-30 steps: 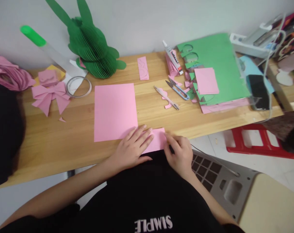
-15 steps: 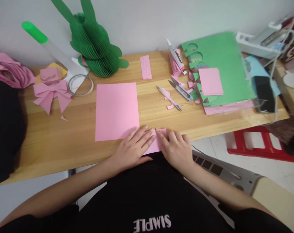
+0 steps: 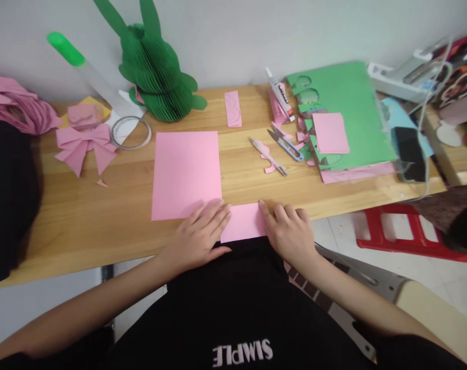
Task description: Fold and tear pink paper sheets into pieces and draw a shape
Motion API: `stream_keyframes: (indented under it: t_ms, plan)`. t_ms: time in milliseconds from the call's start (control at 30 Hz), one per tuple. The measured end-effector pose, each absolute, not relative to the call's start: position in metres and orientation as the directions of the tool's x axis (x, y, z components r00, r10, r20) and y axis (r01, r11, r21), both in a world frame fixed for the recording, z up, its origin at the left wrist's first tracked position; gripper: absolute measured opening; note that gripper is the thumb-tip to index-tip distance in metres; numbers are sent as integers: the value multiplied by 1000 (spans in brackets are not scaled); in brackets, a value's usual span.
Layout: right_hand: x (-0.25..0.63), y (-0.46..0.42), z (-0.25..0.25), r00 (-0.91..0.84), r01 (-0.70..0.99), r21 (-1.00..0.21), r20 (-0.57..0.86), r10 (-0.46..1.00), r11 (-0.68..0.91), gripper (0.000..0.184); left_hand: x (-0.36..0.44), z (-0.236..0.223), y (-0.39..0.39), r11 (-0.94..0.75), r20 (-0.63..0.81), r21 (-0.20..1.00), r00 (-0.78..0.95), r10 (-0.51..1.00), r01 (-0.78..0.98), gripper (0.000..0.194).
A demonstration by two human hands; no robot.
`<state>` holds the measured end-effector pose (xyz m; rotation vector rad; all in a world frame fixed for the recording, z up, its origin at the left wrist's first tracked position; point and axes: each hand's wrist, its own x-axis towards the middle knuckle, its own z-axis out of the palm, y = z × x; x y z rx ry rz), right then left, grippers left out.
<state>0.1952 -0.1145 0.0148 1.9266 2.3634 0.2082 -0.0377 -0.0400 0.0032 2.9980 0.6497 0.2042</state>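
A folded strip of pink paper [image 3: 243,222] lies at the table's front edge, against the black shirt. My left hand [image 3: 200,231] rests flat at its left end, fingers stretched out and side by side, also touching a large pink square sheet [image 3: 186,174]. At the strip's right end is my right hand [image 3: 290,230]; its index finger presses on the upper right corner while the other fingers are bent. The right thumb is hidden. Beyond the strip lie a pen [image 3: 268,156] and blue-handled thread snips [image 3: 286,144], with pink paper scraps around them.
A green honeycomb-paper rabbit [image 3: 156,72] stands at the back, near a tape roll [image 3: 130,132] and a pink paper bow [image 3: 87,146]. To the right are a glue tube [image 3: 280,95], green sheets [image 3: 357,103] and a phone [image 3: 410,153]. A red stool [image 3: 407,226] stands below.
My hands have moved apart: the left slid left and the right slid right along the pink strip, baring its middle. The view has shifted slightly.
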Motion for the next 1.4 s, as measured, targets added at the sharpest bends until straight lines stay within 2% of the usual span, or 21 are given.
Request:
stream_keyframes:
  t_ms: [133, 233, 367, 433, 533, 733, 800, 867, 933, 1000, 1067, 1133, 1200, 1300, 1400]
  plan:
    - [196, -113, 15, -210, 969, 138, 31, 977, 204, 38, -57, 3, -42, -892, 118, 79, 884, 452, 445, 65]
    - [196, -106, 17, -206, 976, 88, 81, 975, 199, 29, -61, 2, -44, -888, 114, 61, 881, 460, 456, 65]
    - [192, -83, 20, -147, 985, -75, 84, 986, 153, 24, -54, 7, -43, -882, 146, 78, 870, 471, 465, 66]
    - [191, -69, 21, -174, 958, -230, 16, 985, 173, 20, -46, 13, -39, -868, 171, 138, 852, 495, 477, 58]
    - [190, -51, 20, -254, 872, -455, -104, 962, 181, 18, -29, 22, -27, -817, 170, 254, 808, 565, 518, 31]
    - [193, -35, 16, -242, 730, -678, -141, 960, 85, 14, 7, 22, 4, -670, 52, 501, 754, 655, 547, 12]
    - [195, -33, 16, -215, 714, -698, -142, 966, 57, 15, 12, 21, 10, -631, -9, 571, 772, 635, 525, 10]
    - [197, -34, 18, -222, 731, -680, -153, 963, 60, 13, 13, 22, 12, -613, -62, 589, 786, 615, 526, 4]
    - [196, -37, 25, -259, 775, -625, -181, 949, 92, 8, 12, 24, 9, -616, -109, 576, 797, 594, 537, 13]
    - [192, -42, 33, -282, 842, -526, -237, 930, 121, 20, 11, 27, 5, -617, -148, 559, 798, 584, 555, 22]
    - [186, -49, 38, -264, 899, -422, -319, 910, 112, 38, 10, 28, 0, -591, -200, 563, 789, 580, 577, 19]
    - [180, -55, 37, -256, 913, -395, -373, 892, 97, 42, 10, 27, -3, -547, -230, 600, 780, 581, 584, 18]
    - [178, -57, 30, -243, 902, -424, -355, 903, 76, 32, 12, 25, -3, -498, -233, 650, 774, 589, 574, 16]
    - [181, -53, 19, -279, 828, -554, -263, 924, 92, 8, 13, 22, -1, -411, -229, 711, 740, 632, 571, 13]
    - [187, -43, 17, -283, 746, -652, -130, 950, 134, 14, 13, 27, 6, -305, -239, 756, 678, 695, 580, 11]
